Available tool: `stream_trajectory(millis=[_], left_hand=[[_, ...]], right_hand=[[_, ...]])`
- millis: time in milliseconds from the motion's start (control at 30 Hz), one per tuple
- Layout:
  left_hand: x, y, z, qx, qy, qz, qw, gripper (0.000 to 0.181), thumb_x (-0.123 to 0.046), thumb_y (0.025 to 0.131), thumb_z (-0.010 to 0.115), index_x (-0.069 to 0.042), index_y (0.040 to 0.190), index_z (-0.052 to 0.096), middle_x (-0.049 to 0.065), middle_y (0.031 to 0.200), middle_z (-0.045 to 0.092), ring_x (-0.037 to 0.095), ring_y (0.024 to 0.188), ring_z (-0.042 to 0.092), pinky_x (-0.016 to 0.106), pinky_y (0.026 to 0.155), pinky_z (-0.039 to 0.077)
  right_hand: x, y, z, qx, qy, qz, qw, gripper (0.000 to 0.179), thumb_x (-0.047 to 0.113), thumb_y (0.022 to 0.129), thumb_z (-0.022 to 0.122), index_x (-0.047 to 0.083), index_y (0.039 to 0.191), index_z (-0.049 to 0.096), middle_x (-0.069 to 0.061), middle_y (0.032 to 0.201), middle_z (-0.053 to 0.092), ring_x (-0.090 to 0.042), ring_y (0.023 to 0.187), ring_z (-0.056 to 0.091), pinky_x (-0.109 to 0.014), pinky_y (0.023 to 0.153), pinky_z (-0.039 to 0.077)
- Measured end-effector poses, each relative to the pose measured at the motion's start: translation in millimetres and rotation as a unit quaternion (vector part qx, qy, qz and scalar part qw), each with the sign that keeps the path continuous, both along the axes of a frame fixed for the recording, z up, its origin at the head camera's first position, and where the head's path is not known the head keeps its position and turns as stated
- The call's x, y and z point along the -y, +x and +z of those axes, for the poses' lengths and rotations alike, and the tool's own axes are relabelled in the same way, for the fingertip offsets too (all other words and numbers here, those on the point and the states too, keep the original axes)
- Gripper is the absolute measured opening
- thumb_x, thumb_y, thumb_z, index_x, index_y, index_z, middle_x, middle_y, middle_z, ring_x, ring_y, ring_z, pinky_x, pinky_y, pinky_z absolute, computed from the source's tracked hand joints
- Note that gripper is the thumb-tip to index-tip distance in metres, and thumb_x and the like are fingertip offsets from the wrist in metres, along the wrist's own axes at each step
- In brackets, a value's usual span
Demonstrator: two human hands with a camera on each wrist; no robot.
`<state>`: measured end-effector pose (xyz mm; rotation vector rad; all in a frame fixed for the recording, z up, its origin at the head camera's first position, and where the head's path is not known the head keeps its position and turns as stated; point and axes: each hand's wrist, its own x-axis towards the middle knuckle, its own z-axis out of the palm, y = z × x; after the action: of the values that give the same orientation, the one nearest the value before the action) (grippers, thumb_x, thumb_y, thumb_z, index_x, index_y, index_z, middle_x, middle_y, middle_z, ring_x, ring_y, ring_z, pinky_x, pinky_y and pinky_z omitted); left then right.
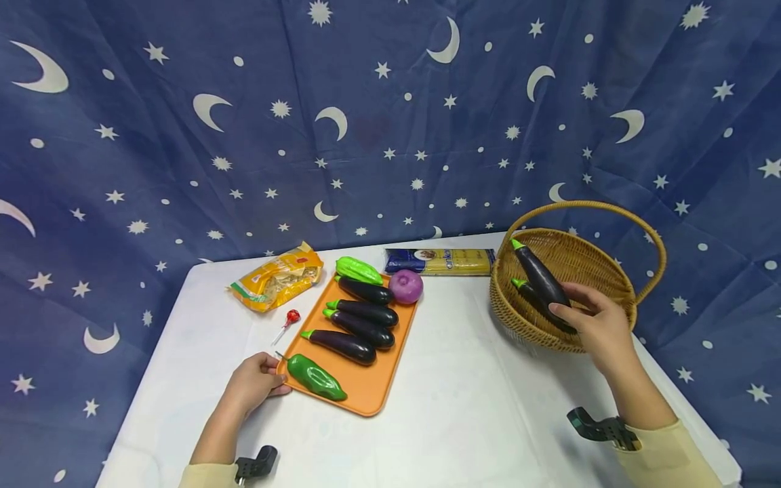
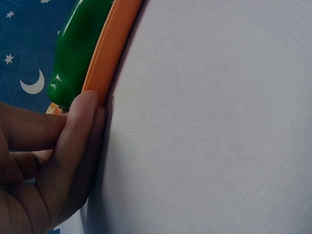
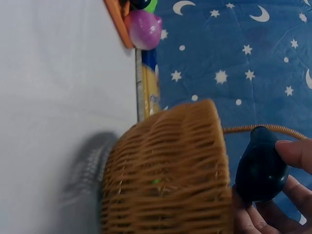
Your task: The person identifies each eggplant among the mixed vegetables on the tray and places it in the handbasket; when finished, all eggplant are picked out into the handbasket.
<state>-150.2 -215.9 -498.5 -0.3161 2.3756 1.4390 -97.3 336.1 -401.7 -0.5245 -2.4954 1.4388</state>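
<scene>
My right hand (image 1: 604,329) grips a dark eggplant (image 1: 539,274) by its thick end over the wicker basket (image 1: 515,320), its green stem pointing away. Below it, another eggplant (image 1: 525,290) lies inside the basket, partly hidden. The right wrist view shows thumb and fingers around the held eggplant (image 3: 262,168) beside the basket's rim. On the left, my left hand (image 1: 253,385) pinches the near-left corner of an orange tray (image 1: 366,390). A green pepper (image 1: 316,377) lies by that corner, with several eggplants (image 1: 342,346) in a row behind it.
At the tray's far end are a light-green ridged vegetable (image 1: 358,270) and a purple onion (image 1: 406,287). A red lollipop (image 1: 293,316) and an orange food bag (image 1: 274,279) lie to its left. A spaghetti pack (image 1: 457,261) lies along the back, left of the basket's tall handle.
</scene>
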Motion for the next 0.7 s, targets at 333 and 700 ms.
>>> stream_trajectory(millis=[333,700], left_hand=[[0.3,-1.5,-0.8,0.003,-0.005,-0.006,1.0,0.029,0.008,0.089,0.065,0.01,0.115,0.053,0.015,0.092,0.053,0.016,0.069,0.068,0.031,0.064,0.063],[-1.0,-0.1,3.0,0.004,0.013,-0.002,0.9999,0.028,0.01,0.09,0.064,0.012,0.115,0.051,0.015,0.092,0.051,0.017,0.069,0.068,0.031,0.065,0.063]], right_hand=[[-22.3,2.5,-8.7,0.013,0.036,-0.004,0.9993,0.065,0.033,0.092,0.075,0.004,0.145,0.051,-0.022,0.141,0.05,-0.015,0.099,0.056,-0.018,0.067,0.057],[-31.3,0.8,-10.1,0.035,0.111,0.009,0.9931,0.061,0.027,0.092,0.075,0.003,0.144,0.052,-0.029,0.138,0.053,-0.046,0.111,0.062,-0.023,0.056,0.056]])
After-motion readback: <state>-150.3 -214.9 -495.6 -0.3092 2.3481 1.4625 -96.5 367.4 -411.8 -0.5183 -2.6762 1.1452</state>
